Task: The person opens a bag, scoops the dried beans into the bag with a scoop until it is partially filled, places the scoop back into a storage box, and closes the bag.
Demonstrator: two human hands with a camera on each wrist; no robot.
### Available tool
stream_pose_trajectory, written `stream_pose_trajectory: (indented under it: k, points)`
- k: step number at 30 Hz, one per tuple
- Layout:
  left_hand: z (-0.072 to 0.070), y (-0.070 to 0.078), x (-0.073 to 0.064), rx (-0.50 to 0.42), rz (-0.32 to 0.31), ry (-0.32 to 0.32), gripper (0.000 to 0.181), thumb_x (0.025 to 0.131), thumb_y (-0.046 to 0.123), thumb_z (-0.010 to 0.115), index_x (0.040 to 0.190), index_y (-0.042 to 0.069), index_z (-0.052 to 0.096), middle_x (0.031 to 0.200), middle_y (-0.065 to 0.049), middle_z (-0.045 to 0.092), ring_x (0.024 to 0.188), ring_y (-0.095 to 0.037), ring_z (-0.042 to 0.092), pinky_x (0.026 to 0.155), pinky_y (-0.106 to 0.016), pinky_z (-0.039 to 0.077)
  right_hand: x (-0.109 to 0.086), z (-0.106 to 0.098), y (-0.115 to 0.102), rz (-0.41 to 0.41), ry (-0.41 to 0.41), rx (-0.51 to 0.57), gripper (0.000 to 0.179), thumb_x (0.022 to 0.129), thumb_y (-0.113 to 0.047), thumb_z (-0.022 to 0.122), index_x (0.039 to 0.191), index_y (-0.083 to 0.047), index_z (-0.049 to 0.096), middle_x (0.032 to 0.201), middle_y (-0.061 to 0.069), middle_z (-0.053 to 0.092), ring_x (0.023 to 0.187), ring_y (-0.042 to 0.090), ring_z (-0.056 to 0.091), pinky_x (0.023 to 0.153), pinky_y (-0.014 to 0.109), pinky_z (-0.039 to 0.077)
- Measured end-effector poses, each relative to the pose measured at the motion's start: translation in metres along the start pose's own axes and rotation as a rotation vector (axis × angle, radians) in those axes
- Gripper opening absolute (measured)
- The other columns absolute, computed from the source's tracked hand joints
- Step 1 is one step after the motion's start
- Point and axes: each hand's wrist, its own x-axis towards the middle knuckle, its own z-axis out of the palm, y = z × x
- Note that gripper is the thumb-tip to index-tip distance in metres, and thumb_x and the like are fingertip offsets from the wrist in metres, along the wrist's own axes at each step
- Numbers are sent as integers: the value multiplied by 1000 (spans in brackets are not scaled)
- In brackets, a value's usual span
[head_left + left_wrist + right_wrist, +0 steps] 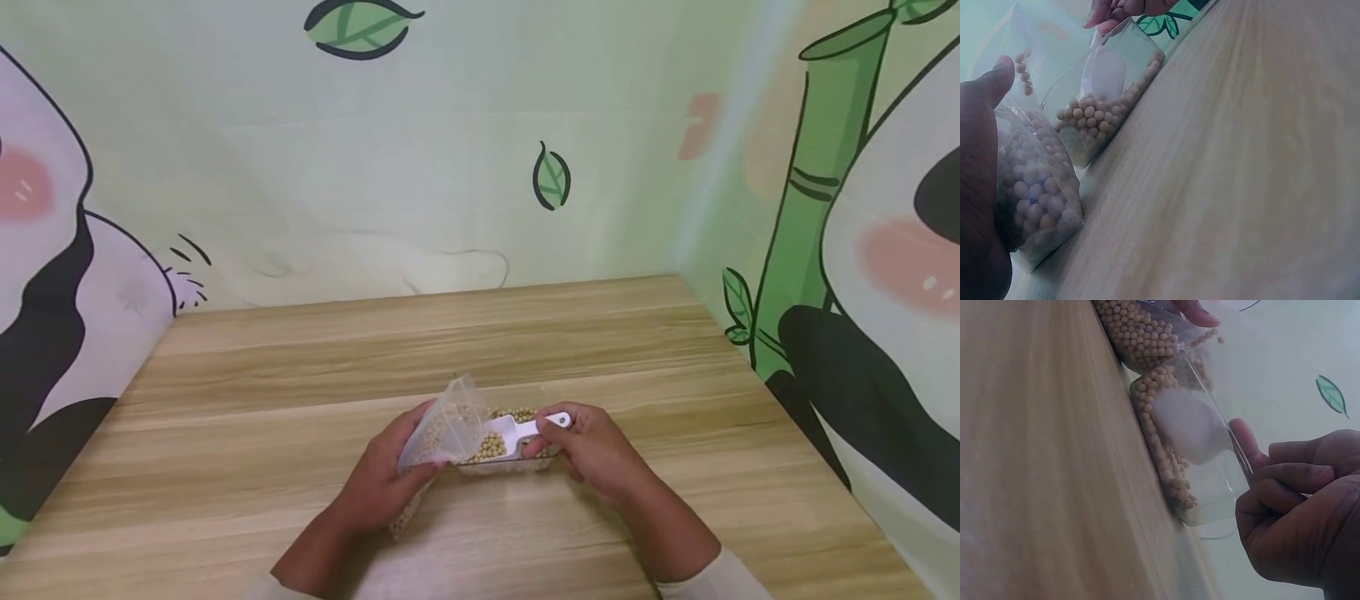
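Wood-grain table (pixel 262 375); painted wall (pixel 450 183) behind. Left hand (pixel 378 487): fingers curled round bag (pixel 450 421), likely steadying it beside clear box (pixel 502 468). Right hand (pixel 600 454): fingers pinch scoop (pixel 507 433) by its handle, blade among beans (pixel 1088 115) inside box.

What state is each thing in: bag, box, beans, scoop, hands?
Bag: lower part filled with beans; mouth unclear.
Clear box: uncovered, partly filled, on the table.
Beans: loose, split between bag and box.
Scoop: bowl end inside the box; load unclear.
Left hand: gripping the bag.
Right hand: pinching the scoop's handle.
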Motion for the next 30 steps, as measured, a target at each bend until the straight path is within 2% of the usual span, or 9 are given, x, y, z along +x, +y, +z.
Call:
stream_pose_trajectory:
  k: [8,15,23,26,30]
  points:
    - [0,0,0,-8,2,-2,70,103,18,74,166,14,43,156,-10,63,131,-21,65,111,-45,55,0,1,2,26,-28,121,36,116,-13,50,141,12,54,78,-4,74,45,2,27,45,19,24]
    - [-1,2,0,-9,-4,-7,71,103,18,74,166,12,43,155,-11,63,130,-20,65,110,-44,55,1,2,2,36,28,250,36,115,-10,46,141,14,51,73,-5,71,40,1,30,43,18,26]
    - [-1,2,1,-9,3,-4,71,102,17,75,165,12,44,152,-11,65,125,-18,65,108,-42,56,4,1,1,67,106,356,27,114,-8,43,126,11,59,67,-4,63,40,1,31,42,16,26]
    - [-1,2,1,-13,14,1,71,102,16,75,165,11,44,150,-11,66,120,-16,66,104,-40,56,4,-1,2,75,111,396,23,114,-8,43,119,7,60,66,-4,59,39,2,31,42,16,26]
    - [-1,2,1,-5,10,3,70,102,17,75,165,11,45,151,-12,66,121,-15,66,104,-41,56,5,-2,3,85,95,451,23,114,-7,40,117,4,60,66,-5,58,39,2,33,41,16,26]
